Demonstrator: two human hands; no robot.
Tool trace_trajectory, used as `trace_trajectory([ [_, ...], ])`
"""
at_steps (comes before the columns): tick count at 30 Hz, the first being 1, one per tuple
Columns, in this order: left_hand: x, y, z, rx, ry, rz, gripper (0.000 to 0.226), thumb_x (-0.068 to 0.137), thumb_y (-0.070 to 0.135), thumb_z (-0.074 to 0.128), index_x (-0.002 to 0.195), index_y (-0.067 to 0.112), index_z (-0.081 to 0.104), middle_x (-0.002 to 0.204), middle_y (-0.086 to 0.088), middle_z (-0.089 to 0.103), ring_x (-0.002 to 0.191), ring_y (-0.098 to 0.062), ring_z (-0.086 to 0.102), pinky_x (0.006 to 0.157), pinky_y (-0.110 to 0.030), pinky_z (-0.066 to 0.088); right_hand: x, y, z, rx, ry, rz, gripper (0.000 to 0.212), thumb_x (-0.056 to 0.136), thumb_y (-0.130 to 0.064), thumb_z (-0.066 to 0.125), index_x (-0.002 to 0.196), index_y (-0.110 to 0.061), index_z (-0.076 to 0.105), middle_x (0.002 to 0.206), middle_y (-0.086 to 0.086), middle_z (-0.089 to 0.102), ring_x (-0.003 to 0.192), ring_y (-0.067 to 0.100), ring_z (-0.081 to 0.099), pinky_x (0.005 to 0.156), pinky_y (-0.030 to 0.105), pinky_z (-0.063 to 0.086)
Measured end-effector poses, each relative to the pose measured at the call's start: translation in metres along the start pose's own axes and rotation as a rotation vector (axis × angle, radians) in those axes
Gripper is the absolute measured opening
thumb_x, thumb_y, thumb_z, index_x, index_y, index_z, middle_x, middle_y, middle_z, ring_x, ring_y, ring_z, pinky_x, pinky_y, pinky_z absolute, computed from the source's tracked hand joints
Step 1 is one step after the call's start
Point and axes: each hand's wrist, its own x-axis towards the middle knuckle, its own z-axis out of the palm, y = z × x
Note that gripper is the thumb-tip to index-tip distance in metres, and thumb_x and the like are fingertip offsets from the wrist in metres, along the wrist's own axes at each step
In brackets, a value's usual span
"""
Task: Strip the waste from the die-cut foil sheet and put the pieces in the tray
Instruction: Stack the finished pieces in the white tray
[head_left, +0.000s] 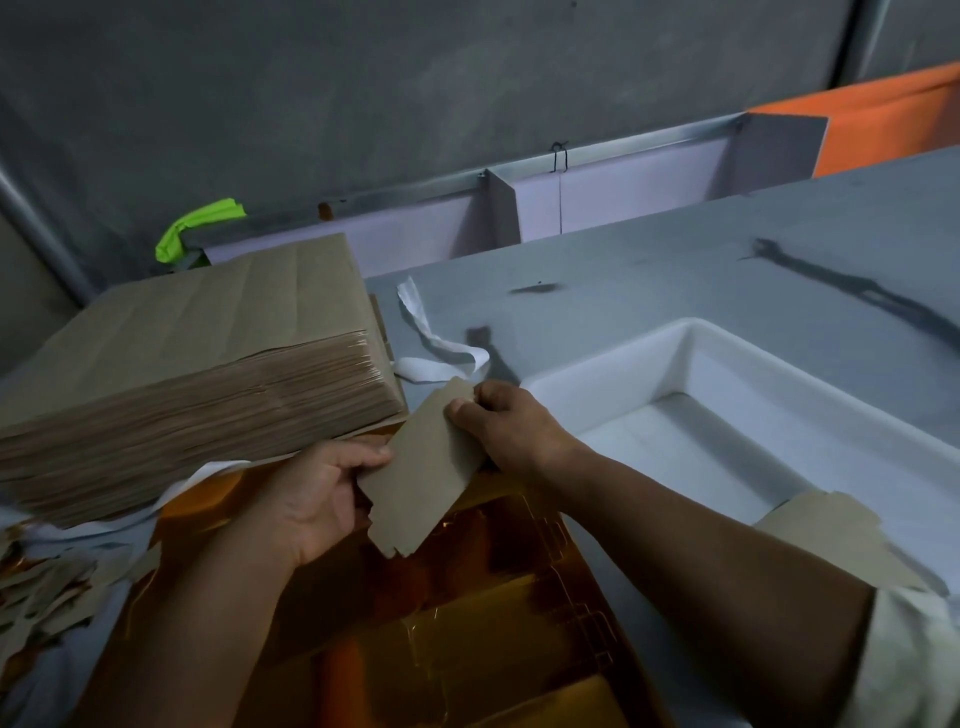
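Both hands hold one brown card piece above the foil sheet, left of the tray.

At the far left, a loose heap of brown and gold offcuts (47, 587) lies at the table edge, beside a thick stack of brown card sheets (182, 364). The left hand (317, 493) grips the near-left edge of a flat brown die-cut card piece (421, 467), thumb on top. The right hand (509, 426) pinches the piece's far corner between thumb and fingertips. Under them, a shiny gold-orange die-cut foil sheet (467, 623) lies flat on the grey table (675, 260), and a curled white paper strip (441, 353) lies just beyond the hands. To the right stands a white rectangular plastic tray (613, 400); another brown card piece (831, 530) sits at its near corner, possibly resting on the rim.
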Motion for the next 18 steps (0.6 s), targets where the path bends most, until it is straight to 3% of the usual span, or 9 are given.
trace_trajectory([
  [4,0.002,0.001,0.004,0.056,-0.048,0.000,0.026,0.070,0.009,0.060,0.095,0.009,0.068,0.089,-0.011,0.072,0.090,-0.028,0.063,0.073,-0.040,0.048,0.000,0.000,0.001,-0.029,-0.005,-0.006,0.025,0.099,-0.038,0.052,0.110,-0.018,0.060,0.104,0.003,0.061,0.095,0.019,0.062,0.079,0.035,0.058],
  [8,0.006,-0.003,0.005,0.099,-0.050,0.020,0.035,0.072,0.010,0.060,0.105,0.006,0.067,0.100,-0.016,0.069,0.097,-0.031,0.062,0.081,-0.045,0.049,-0.001,-0.001,0.001,-0.072,-0.001,-0.012,0.028,0.099,-0.038,0.053,0.112,-0.015,0.060,0.108,0.006,0.061,0.096,0.022,0.062,0.087,0.042,0.057],
  [13,0.009,-0.006,0.004,0.135,-0.042,0.044,0.035,0.072,0.011,0.060,0.105,0.007,0.067,0.092,-0.013,0.073,0.095,-0.031,0.064,0.073,-0.043,0.050,0.001,-0.002,0.002,-0.147,0.015,-0.040,0.030,0.099,-0.038,0.050,0.112,-0.012,0.060,0.111,0.010,0.060,0.099,0.025,0.061,0.089,0.046,0.056],
  [18,0.012,-0.007,0.006,0.159,-0.012,0.061,0.030,0.072,0.007,0.060,0.102,0.006,0.066,0.098,-0.016,0.072,0.098,-0.031,0.064,0.078,-0.044,0.050,0.001,0.000,0.003,-0.189,0.024,-0.068,0.028,0.099,-0.035,0.049,0.109,-0.011,0.058,0.109,0.010,0.061,0.102,0.027,0.060,0.092,0.048,0.054],
])
